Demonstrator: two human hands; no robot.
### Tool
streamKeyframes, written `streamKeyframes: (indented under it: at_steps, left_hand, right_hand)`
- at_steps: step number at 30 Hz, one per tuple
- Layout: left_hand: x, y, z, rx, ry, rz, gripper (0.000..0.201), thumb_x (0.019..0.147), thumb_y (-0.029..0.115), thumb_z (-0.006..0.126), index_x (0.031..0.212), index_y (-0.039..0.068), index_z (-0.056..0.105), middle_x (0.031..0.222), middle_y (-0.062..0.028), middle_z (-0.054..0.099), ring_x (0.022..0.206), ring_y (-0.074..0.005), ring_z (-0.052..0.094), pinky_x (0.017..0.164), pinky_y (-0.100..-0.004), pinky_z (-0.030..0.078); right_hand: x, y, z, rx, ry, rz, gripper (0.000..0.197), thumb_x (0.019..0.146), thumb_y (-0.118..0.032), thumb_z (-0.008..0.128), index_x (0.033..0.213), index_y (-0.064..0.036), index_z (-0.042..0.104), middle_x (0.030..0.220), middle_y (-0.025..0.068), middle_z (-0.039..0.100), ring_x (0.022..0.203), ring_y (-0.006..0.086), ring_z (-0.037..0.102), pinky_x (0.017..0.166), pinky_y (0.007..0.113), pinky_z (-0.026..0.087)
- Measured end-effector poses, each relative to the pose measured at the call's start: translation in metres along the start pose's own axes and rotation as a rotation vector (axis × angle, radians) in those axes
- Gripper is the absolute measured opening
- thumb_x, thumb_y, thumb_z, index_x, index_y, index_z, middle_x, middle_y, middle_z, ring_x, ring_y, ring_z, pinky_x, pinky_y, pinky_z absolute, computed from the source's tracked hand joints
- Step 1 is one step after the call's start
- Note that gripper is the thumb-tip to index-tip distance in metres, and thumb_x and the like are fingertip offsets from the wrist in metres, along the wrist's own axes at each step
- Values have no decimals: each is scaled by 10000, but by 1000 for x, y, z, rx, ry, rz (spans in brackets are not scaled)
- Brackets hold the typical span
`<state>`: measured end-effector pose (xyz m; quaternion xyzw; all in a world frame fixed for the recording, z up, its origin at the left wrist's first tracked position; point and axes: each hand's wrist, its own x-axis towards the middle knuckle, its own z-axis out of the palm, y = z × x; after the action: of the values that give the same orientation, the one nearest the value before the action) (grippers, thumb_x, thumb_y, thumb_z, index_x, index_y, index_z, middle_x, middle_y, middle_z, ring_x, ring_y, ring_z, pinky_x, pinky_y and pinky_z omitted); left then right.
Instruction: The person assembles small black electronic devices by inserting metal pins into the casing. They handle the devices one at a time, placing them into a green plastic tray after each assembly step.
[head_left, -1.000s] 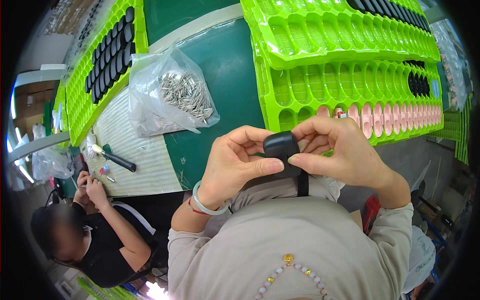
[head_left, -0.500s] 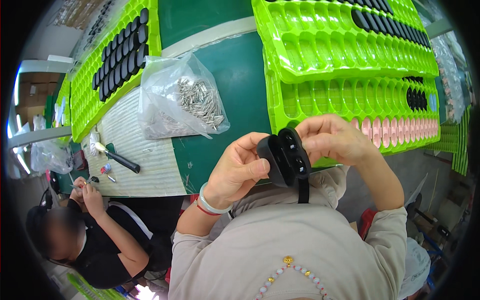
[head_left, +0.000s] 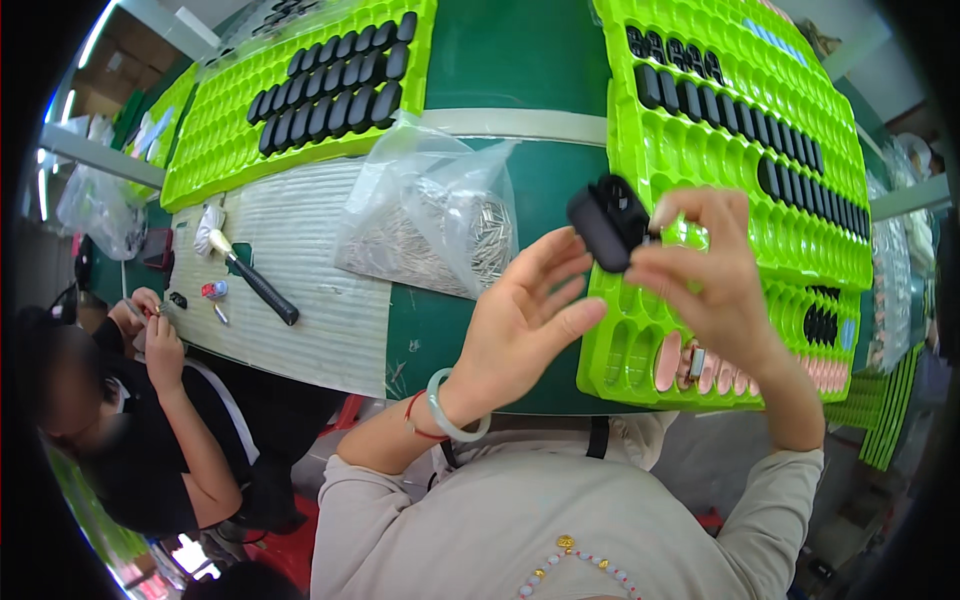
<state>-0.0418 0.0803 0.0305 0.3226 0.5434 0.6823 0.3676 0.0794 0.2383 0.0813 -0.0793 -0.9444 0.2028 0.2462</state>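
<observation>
A black hinged earbud-type case (head_left: 605, 235) is tilted in the air over the near left corner of the lower green tray (head_left: 592, 372). My right hand (head_left: 715, 275) grips its right side between thumb and fingers. Just left of the case is my left hand (head_left: 515, 335), palm turned up, fingers apart, holding nothing. Below my right hand, a row of pink shells (head_left: 668, 362) lies in the lower tray. A small silver-and-white piece (head_left: 697, 362) sits among them.
Clear bag (head_left: 430, 240) of metal pins lies ahead of my left hand. Farther left are a black-handled tool (head_left: 265, 290) and a green tray (head_left: 200, 165) of black cases. Another tray (head_left: 650, 150) with black cases stands back right. A co-worker's hands (head_left: 155, 330) handle something small.
My left hand has let go of the case and opened. My right hand has carried the case forward, up over the tray edge. The view has shifted too.
</observation>
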Motion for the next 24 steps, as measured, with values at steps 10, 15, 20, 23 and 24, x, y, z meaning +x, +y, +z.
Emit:
streamKeyframes:
  at_steps: [10, 15, 20, 23, 24]
  left_hand:
    - [27, -12, -62, 1409, 36, 178, 74, 787, 47, 602, 803, 11, 540, 868, -157, 551, 795, -326, 580, 662, -399, 481]
    - [22, -17, -65, 1217, 121, 223, 104, 781, 101, 631, 779, 29, 554, 811, -147, 562, 756, -325, 586, 633, -407, 475]
    - [18, -21, -70, 1130, 159, 255, 83, 755, 106, 667, 750, 53, 604, 741, -111, 578, 691, -304, 587, 611, -381, 475]
    - [21, -18, -71, 1105, 161, 265, 73, 743, 103, 683, 744, 58, 625, 729, -102, 583, 661, -295, 581, 595, -371, 470]
    - [19, -19, -71, 1094, 162, 255, 74, 740, 102, 684, 738, 57, 626, 725, -103, 583, 653, -294, 580, 590, -370, 468]
  right_hand:
    - [200, 168, 114, -250, 195, 53, 162, 640, -249, 781, 782, -190, 731, 892, 22, 534, 908, 262, 450, 795, 382, 360]
    - [245, 189, 141, -284, 233, 182, 133, 615, -264, 789, 724, -211, 737, 865, 37, 562, 922, 286, 451, 777, 403, 366]
    - [249, 202, 163, -303, 257, 202, 143, 600, -246, 798, 718, -199, 734, 853, 44, 568, 907, 296, 467, 761, 408, 372]
    - [249, 220, 170, -308, 242, 230, 164, 607, -294, 789, 731, -202, 733, 867, 53, 578, 925, 312, 477, 761, 428, 381]
    - [249, 214, 171, -334, 197, 252, 163, 626, -325, 774, 736, -211, 734, 888, 55, 593, 932, 325, 482, 774, 438, 387]
